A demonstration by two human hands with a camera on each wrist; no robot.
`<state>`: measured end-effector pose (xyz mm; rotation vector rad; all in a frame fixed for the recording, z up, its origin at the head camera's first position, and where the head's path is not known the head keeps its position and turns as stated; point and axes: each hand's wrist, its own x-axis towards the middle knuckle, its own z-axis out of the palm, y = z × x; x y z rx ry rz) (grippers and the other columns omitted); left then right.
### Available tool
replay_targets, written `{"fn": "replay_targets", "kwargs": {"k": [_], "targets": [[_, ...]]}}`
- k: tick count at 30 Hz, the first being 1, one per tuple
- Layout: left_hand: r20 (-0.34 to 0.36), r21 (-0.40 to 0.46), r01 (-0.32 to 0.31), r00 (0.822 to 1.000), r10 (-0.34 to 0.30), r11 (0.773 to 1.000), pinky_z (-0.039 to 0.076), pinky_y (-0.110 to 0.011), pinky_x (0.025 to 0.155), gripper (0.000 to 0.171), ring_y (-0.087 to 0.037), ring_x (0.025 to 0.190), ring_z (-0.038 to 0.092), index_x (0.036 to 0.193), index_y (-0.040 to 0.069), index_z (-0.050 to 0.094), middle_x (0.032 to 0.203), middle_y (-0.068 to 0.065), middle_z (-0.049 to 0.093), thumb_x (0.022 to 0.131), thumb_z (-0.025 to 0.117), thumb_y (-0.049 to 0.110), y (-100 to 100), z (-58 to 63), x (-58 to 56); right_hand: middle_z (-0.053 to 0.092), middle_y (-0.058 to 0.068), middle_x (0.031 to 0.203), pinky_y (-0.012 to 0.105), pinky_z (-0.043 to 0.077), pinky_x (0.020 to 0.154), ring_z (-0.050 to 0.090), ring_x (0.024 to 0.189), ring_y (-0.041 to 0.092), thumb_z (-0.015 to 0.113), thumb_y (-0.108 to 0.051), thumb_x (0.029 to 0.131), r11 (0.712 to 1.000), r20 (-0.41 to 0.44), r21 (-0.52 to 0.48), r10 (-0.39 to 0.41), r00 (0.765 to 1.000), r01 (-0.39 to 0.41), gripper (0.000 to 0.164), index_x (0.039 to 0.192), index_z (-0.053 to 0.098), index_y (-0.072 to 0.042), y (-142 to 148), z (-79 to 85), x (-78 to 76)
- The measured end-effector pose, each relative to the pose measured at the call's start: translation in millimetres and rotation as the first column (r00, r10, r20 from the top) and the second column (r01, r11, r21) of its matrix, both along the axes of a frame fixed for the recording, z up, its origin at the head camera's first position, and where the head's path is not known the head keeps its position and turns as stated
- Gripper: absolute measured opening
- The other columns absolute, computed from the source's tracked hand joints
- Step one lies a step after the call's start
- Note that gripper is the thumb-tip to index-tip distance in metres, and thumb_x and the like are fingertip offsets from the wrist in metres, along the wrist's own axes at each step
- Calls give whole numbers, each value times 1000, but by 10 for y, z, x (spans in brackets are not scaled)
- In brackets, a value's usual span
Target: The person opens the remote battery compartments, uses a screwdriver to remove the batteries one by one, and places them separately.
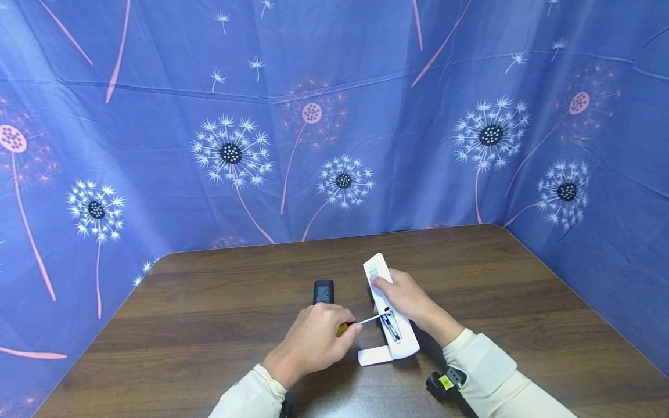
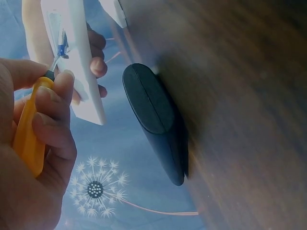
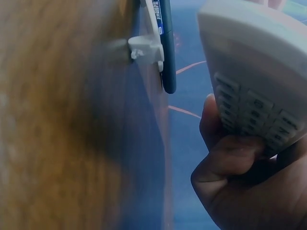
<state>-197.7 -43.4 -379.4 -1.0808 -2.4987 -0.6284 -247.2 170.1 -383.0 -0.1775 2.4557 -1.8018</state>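
Observation:
My left hand point(image 1: 313, 338) grips a screwdriver point(image 2: 29, 136) by its yellow handle. The thin metal shaft reaches to the battery compartment in the back of a white remote control point(image 1: 378, 273). A blue battery point(image 1: 389, 326) lies in that compartment, and the tip is at its upper end. My right hand point(image 1: 410, 297) holds the remote from the side, its thumb on the back; the grey buttons point(image 3: 256, 112) face down in the right wrist view. Beneath the remote's lower end is a small white battery cover point(image 1: 374, 356).
A black oblong device point(image 1: 323, 291) with a printed label lies beyond my left hand on the brown wooden table point(image 1: 209, 325). By the cover, the right wrist view shows another blue battery point(image 3: 158, 17). A blue dandelion-patterned curtain point(image 1: 397, 133) hangs behind the table.

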Motion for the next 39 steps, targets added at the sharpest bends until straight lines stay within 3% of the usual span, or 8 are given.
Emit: {"fn": "replay_targets", "kwargs": {"k": [11, 34, 39], "targets": [[-9, 28, 3, 1000, -3, 1000, 47, -20, 60, 14, 2, 67, 56, 86, 15, 76, 79, 11, 68, 94, 67, 23, -14, -17, 5, 66, 19, 74, 36, 53, 54, 66, 60, 24, 52, -28, 103, 1000, 0, -4, -4, 1000, 4, 34, 113, 55, 4, 5, 21, -16], [25, -10, -24, 999, 24, 1000, 49, -22, 62, 16, 3, 69, 56, 90, 16, 76, 82, 12, 69, 96, 66, 26, -18, 4, -4, 66, 17, 73, 36, 54, 53, 65, 59, 22, 49, -27, 103, 999, 12, 18, -35, 999, 35, 36, 118, 54, 5, 48, 24, -46], [4, -20, -25, 1000, 25, 999, 50, -24, 63, 14, 2, 70, 56, 89, 17, 76, 80, 13, 67, 94, 66, 26, -4, -6, -13, 66, 19, 74, 37, 54, 53, 66, 59, 22, 48, -27, 104, 999, 18, 8, -33, 999, 33, 35, 115, 53, 5, 78, 13, -33]]}}
